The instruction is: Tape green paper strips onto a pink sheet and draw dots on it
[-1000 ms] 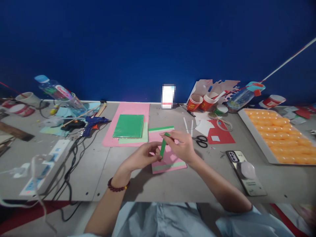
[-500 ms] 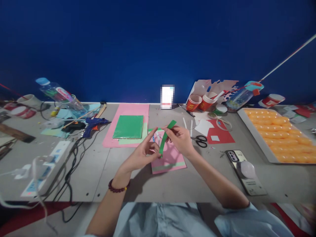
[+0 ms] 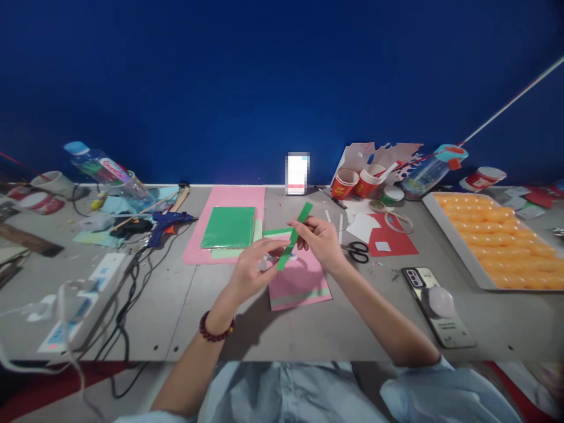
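Note:
A narrow green paper strip (image 3: 294, 237) slants between my two hands, raised over a pink sheet (image 3: 304, 279) with a pale green band near its lower edge. My left hand (image 3: 252, 267) pinches the strip's lower end between thumb and fingers. Higher up, my right hand (image 3: 323, 239) grips the strip, its thumb lying across it. Behind my hands, part of another green strip (image 3: 275, 233) shows at the pink sheet's upper edge. A wrapped stack of green paper (image 3: 229, 227) lies left of my hands on a larger pink sheet (image 3: 235, 195).
Black-handled scissors (image 3: 358, 252) and red paper (image 3: 392, 238) lie to the right, with a phone (image 3: 438, 308) nearer me. A tray of orange balls (image 3: 497, 241) is far right. On the left are a blue glue gun (image 3: 170, 223), a power strip (image 3: 83, 299) and cables.
The strip's upper end has risen and the strip now looks straighter. My left hand's raised index finger has come down to the strip, and both hands have shifted slightly.

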Motion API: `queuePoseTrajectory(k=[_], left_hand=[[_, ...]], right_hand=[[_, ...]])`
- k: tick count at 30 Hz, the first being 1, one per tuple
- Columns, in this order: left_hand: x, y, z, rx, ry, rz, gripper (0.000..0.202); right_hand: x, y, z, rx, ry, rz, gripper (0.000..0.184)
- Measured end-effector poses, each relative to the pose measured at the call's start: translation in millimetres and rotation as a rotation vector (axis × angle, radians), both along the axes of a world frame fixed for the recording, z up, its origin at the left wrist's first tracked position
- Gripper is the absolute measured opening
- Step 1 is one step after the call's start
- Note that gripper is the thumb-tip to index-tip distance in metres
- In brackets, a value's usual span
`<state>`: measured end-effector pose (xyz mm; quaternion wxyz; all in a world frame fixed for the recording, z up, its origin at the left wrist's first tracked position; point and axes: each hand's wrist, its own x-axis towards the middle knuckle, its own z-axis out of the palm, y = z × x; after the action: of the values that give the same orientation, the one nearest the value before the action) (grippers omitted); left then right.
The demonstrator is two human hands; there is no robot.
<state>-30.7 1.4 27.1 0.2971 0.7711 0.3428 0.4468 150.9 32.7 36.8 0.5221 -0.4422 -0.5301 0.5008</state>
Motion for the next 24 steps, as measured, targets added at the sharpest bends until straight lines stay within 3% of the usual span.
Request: queuePoseTrajectory(k=[4,9,14,19,24], left_hand=[[5.0,11.6,-3.4,0.271,0.026,0.039,0.021],[6.8,21.5,8.7,0.336,0.027,0.012,0.013],[8.3,30.1,27.3,0.225,-0.035,0.025,0.003],[9.0,37.1,35.2,0.046,-0.128,0.006,0.011],[11.7,42.0,46.1,-0.096,-0.238,0.038,0.022]], right_hand=[[-0.6,1.6,-1.9,-0.034,0.015,0.001,0.036],[-1.4,3.2,-3.0,-0.094,0.066,0.032,0.036],[-1.1,6.2,-6.1,-0.210,0.165,0.084,0.036],[-4.8,5.7,-13.1,-0.086,0.259,0.123,0.034],[-13.6,-0.1,-22.7,-0.028,0.315,0.267,0.050]])
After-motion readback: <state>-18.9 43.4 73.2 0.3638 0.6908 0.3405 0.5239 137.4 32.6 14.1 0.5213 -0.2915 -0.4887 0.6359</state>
